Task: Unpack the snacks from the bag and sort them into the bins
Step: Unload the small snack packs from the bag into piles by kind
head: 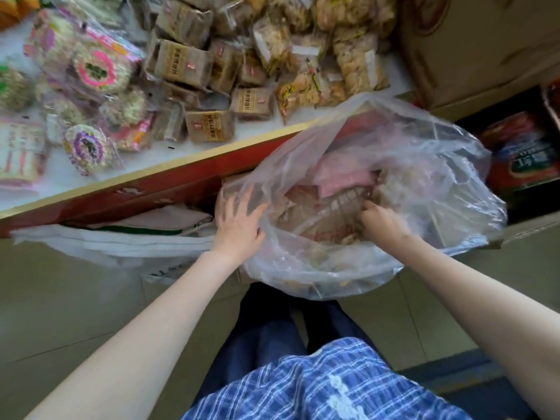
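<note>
A big clear plastic bag (430, 165) stands open in front of me, with pink and brown snack packs (339, 177) piled inside. My left hand (239, 225) lies on the bag's left rim, fingers spread and straight against the plastic. My right hand (381, 221) is down inside the bag, its fingers curled round a brownish snack pack (391, 192). On the white shelf top (151, 159) behind lie sorted heaps: round puffed cakes with pink and purple labels (91, 71), brown paper-wrapped packs (209, 125) and clear bags of fried crackers (357, 65).
The shelf has a yellow and red front edge (169, 180). Below it sit white cloth sacks (145, 237). A cardboard box (472, 47) stands at the back right, and red printed packets (524, 156) lie at the right. My legs are below the bag.
</note>
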